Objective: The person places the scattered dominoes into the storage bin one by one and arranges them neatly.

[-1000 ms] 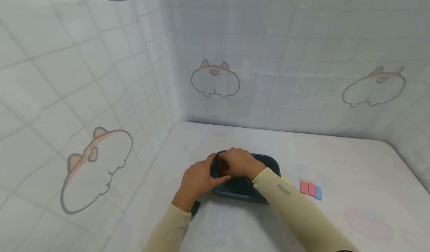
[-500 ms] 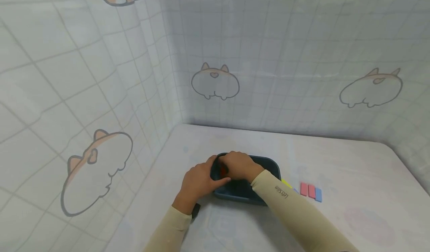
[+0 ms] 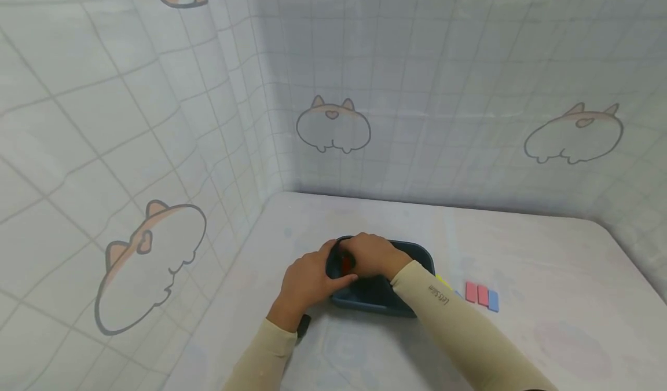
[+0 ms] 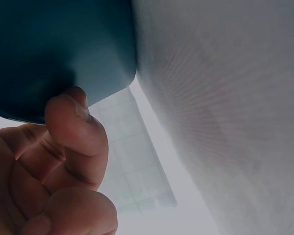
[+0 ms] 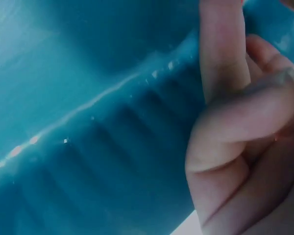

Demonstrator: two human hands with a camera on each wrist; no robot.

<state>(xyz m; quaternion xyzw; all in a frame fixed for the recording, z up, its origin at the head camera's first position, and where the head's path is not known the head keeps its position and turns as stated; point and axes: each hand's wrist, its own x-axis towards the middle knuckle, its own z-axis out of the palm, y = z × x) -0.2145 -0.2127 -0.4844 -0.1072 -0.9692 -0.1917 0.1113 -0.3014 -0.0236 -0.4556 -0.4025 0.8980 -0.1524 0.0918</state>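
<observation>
A pale sheet (image 3: 458,148) printed with grid lines and dogs stands behind the white tabletop (image 3: 531,246). On that lies the dark teal tray (image 3: 365,306), its long axis running left to right across the person's front. Both hands are at its left end. The left hand (image 3: 311,278) grips that end, fingers against the outer wall and thumb reaching over the near-left corner. The right hand (image 3: 371,255) crosses over from the right and dips inside, fingers bent; I cannot tell whether they pinch anything. To the right of the tray, well apart from the left hand, lie two pink tiles (image 3: 471,292) and a blue tile (image 3: 493,301); a yellow piece (image 3: 444,281) peeks past the right sleeve (image 3: 458,321). Smallest in sight is a red thing (image 3: 346,263), inside the tray's left end, between the hands, the right nearer; its own long axis is hidden.
</observation>
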